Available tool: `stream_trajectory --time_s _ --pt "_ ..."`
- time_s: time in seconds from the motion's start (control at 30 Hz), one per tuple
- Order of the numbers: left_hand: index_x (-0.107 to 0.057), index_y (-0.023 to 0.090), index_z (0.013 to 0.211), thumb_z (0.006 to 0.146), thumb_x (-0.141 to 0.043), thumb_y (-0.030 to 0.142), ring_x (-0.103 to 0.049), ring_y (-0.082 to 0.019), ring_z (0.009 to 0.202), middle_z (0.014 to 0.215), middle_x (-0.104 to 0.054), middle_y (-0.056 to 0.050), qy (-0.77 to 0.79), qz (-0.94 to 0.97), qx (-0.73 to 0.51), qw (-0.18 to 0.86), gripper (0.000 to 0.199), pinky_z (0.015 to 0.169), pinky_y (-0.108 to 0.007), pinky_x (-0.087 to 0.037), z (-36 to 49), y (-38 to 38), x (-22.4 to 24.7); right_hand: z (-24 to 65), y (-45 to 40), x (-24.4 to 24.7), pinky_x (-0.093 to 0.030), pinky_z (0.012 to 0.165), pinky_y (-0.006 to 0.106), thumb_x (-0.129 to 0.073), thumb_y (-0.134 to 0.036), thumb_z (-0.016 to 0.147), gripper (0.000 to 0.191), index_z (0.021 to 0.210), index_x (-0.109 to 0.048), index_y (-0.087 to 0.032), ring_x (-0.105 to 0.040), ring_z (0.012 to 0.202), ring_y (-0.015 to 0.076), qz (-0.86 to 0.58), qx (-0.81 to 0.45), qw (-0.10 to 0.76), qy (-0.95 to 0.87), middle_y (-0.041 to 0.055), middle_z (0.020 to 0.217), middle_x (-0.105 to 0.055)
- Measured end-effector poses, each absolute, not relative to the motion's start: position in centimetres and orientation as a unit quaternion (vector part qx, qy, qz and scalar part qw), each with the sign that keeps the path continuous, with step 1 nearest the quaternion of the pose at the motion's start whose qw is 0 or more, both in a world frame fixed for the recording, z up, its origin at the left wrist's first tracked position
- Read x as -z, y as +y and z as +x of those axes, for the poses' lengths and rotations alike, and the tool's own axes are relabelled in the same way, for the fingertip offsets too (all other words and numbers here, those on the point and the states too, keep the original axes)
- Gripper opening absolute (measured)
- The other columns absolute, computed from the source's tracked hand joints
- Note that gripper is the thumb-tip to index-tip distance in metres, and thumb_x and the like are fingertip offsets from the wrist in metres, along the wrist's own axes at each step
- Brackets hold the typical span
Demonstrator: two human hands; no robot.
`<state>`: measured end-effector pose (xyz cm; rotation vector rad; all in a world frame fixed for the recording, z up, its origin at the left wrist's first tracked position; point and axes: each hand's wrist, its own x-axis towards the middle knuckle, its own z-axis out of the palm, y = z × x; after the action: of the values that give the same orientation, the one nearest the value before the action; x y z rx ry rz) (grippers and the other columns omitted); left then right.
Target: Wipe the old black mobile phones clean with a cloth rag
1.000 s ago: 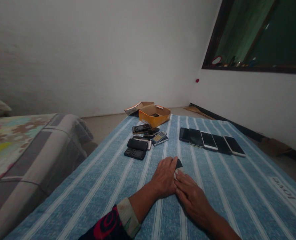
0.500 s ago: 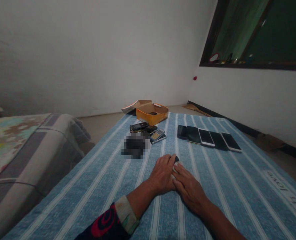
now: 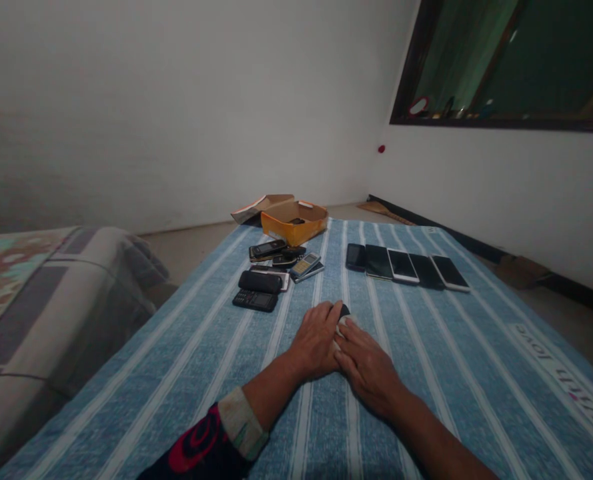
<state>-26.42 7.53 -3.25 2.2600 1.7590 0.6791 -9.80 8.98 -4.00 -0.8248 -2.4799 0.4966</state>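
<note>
My left hand [image 3: 316, 341] is closed around a small black object [image 3: 345, 311], probably a phone; just its rounded dark end shows past the fingers. My right hand [image 3: 366, 363] presses a whitish cloth [image 3: 345, 323] against it, fingers bent over the cloth. Both hands meet low over the blue striped cloth cover [image 3: 256, 373]. Beyond the left hand lie a black keypad phone [image 3: 255, 300], a black rounded case or phone [image 3: 260, 282] and a silver keypad phone [image 3: 306, 265]. Several flat phones [image 3: 403, 265] form a row at the right.
An orange open box [image 3: 296, 230] with something dark inside stands at the far end, its lid [image 3: 263, 208] beside it. More dark phones [image 3: 269, 249] are piled before the box. A covered bed [image 3: 111, 293] is at left. A dark-framed window [image 3: 506, 73] is upper right.
The camera view has shifted slightly, so everything appears a little further left and higher. Both hands keep their hold, with little visible finger movement. The phones near the left hand show clearly now.
</note>
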Motion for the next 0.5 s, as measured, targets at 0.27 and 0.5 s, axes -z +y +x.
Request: stream_trajectory --time_s 0.27,0.5 --pt "-0.028 0.012 0.145 0.05 -0.084 0.054 -0.038 -0.039 0.133 0.142 -0.042 -0.022 0.566 0.783 -0.202 0.157 0.118 0.112 -0.052 -0.029 -28.0 8.3 2.3 -9.3 8.2 4.0 -0.036 0.113 0.05 -0.048 -0.021 0.094 0.038 0.13 -0.06 -0.016 -0.04 0.138 0.0284 -0.305 -0.144 0.243 -0.909 0.0115 0.14 -0.054" --pt "-0.032 0.016 0.141 0.05 -0.084 0.054 -0.042 -0.039 0.13 0.14 -0.046 -0.017 0.502 0.814 -0.209 0.205 0.111 0.111 -0.054 -0.032 -29.9 9.2 2.1 -9.2 7.8 3.4 -0.04 0.108 0.055 -0.053 -0.016 0.091 0.035 0.124 -0.063 -0.017 -0.044 0.135 0.0325 -0.264 -0.101 0.226 -0.932 0.0125 0.138 -0.056"
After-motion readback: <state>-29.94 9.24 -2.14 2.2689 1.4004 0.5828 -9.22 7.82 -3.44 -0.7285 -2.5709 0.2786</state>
